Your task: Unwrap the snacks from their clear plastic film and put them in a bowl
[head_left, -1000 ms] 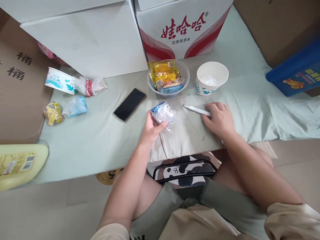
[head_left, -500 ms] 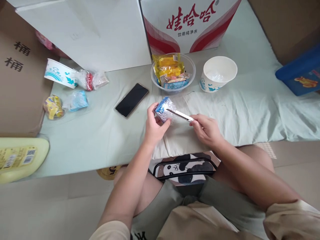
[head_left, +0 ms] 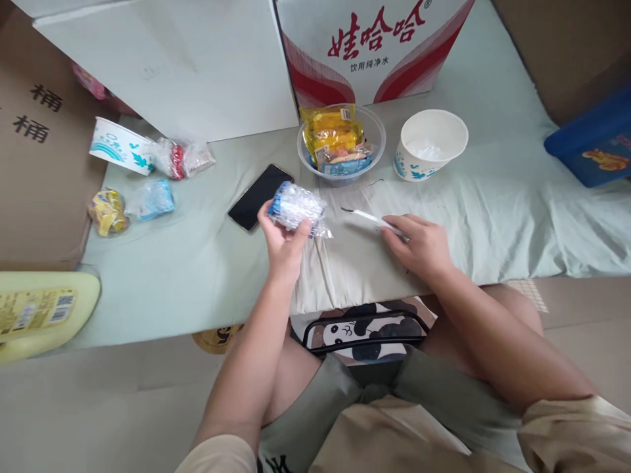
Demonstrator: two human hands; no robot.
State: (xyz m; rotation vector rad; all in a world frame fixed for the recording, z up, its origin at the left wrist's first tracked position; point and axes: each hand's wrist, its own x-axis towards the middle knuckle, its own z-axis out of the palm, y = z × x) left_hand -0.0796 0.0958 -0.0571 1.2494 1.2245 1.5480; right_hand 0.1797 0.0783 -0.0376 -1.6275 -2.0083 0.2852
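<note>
My left hand [head_left: 284, 240] is closed around a blue-and-clear packet wrapped in crinkled plastic [head_left: 298, 207], held above the cloth with its loose end pointing right. My right hand [head_left: 419, 246] grips a slim white craft knife [head_left: 369, 217], its dark blade pointing left and apart from the packet. A black phone [head_left: 251, 202] lies flat behind my left hand, partly covered by the packet. Beyond the packet stands a clear plastic bowl [head_left: 379, 141] filled with yellow, blue and brown wrapped snacks. Right of the bowl, a white paper tub [head_left: 407, 157] holds some clear plastic.
At the left lie a tipped paper tub [head_left: 118, 150], a red-and-clear packet [head_left: 177, 161], a light blue packet [head_left: 155, 199] and a yellow packet [head_left: 108, 211]. White boxes [head_left: 172, 66] stand along the back. A blue box [head_left: 591, 148] sits at the right, a pale yellow container [head_left: 44, 309] front left.
The packet has moved left with my left hand and turned, now overlapping the phone. The knife has come away from it as my right hand shifted slightly right.
</note>
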